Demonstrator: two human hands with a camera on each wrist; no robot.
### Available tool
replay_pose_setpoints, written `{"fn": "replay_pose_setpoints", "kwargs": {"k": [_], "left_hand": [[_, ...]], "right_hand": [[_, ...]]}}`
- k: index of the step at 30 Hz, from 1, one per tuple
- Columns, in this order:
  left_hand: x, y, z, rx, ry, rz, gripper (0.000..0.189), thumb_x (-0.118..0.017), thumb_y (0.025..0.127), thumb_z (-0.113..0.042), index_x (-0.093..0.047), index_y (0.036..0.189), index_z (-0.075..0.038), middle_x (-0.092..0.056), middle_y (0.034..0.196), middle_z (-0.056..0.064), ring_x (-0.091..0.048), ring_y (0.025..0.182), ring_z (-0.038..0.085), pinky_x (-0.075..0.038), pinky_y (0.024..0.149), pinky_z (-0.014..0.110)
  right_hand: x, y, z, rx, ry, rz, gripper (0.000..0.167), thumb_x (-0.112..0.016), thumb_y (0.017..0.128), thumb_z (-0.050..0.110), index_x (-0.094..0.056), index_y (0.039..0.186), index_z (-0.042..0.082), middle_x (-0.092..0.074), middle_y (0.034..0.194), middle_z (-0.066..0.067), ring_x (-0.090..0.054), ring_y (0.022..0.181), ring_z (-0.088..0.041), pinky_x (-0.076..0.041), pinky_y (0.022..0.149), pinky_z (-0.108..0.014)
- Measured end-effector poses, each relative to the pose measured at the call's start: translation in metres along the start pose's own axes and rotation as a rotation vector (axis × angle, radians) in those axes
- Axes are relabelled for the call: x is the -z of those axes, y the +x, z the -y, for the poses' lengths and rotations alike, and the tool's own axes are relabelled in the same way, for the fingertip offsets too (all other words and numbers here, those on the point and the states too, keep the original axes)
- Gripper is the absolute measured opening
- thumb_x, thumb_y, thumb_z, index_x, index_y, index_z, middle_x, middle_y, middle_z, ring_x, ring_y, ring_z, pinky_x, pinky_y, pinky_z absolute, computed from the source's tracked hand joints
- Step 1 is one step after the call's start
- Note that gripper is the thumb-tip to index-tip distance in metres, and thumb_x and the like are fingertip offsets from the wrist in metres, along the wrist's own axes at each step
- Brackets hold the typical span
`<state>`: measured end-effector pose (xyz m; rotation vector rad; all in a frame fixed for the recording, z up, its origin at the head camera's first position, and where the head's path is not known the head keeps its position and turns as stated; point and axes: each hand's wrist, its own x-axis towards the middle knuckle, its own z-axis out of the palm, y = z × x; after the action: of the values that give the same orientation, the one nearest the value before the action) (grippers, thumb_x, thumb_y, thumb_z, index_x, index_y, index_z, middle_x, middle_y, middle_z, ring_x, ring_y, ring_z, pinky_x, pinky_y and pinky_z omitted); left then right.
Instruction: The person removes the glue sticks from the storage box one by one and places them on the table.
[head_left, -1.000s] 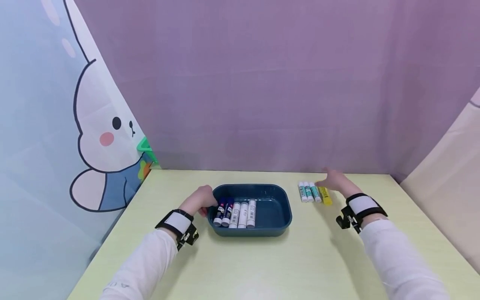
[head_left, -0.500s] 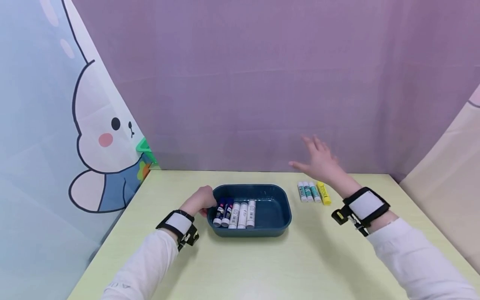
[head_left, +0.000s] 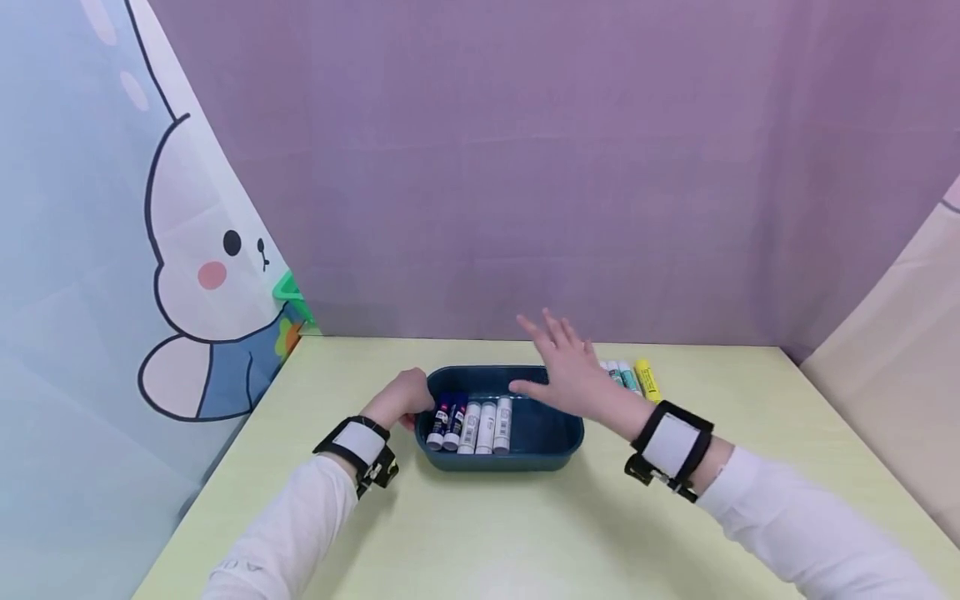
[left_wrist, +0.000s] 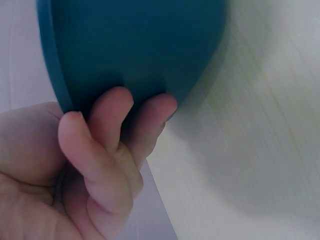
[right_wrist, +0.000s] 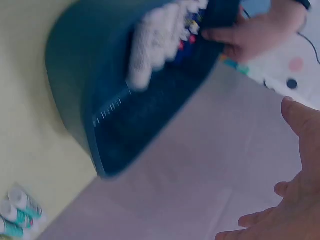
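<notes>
My left hand point(head_left: 403, 397) grips the left rim of a dark teal plastic bin point(head_left: 534, 461). In the left wrist view its fingers point(left_wrist: 102, 160) press on the bin's outer wall, and the right wrist view shows its thumb over the inner side. Two dark blue glue sticks point(head_left: 453, 423) and three white glue sticks point(head_left: 486, 428) lie side by side in the bin's left part. Over the bin's right end hovers my right hand point(head_left: 567, 373), fingers spread, holding nothing. It overlaps the far right corner of the bin in the head view.
Right of the bin, a row of white-and-green glue sticks point(head_left: 628, 377) lies beside a yellow glue stick point(head_left: 647, 381), partly hidden by my right hand. A purple curtain point(head_left: 480, 167) rises behind the table's back edge. At back left hangs a green plastic piece point(head_left: 291, 293).
My right hand has lifted from beside the yellow glue stick and swung left over the bin with its fingers spread. The left hand keeps its grip on the rim.
</notes>
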<state>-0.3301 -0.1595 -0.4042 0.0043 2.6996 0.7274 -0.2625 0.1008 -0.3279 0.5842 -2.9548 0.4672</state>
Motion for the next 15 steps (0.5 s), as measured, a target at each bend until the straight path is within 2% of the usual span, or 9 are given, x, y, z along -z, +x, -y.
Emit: {"fn": "replay_pose_setpoints", "kwargs": {"k": [7,10,15], "left_hand": [[0.001,0.000,-0.001,-0.010,0.009,-0.010,0.020,-0.057,0.081,0.001,-0.053,0.099,0.008,-0.059,0.064,0.016,-0.055,0.037,0.018,-0.053,0.039,0.027],[0.000,-0.001,-0.001,-0.007,0.013,-0.010,0.019,-0.058,0.081,0.001,-0.054,0.098,0.008,-0.060,0.064,0.016,-0.055,0.038,0.018,-0.053,0.039,0.027],[0.000,-0.003,-0.002,-0.005,0.013,-0.014,0.020,-0.059,0.082,0.000,-0.054,0.100,0.008,-0.058,0.070,0.016,-0.056,0.040,0.019,-0.053,0.039,0.027]], "right_hand": [[-0.039,0.001,0.013,0.042,-0.016,0.045,0.089,-0.064,0.083,0.053,-0.014,0.152,0.024,-0.009,0.157,-0.017,-0.018,0.139,-0.045,-0.035,0.101,-0.066],[-0.056,-0.001,0.018,0.039,-0.029,0.060,0.087,-0.065,0.083,0.051,-0.019,0.151,0.022,-0.016,0.155,-0.018,-0.027,0.136,-0.044,-0.044,0.095,-0.061],[-0.082,-0.003,0.021,0.007,-0.006,0.083,0.082,-0.067,0.085,0.042,-0.025,0.149,0.014,-0.029,0.149,-0.020,-0.038,0.129,-0.045,-0.050,0.090,-0.057]]}}
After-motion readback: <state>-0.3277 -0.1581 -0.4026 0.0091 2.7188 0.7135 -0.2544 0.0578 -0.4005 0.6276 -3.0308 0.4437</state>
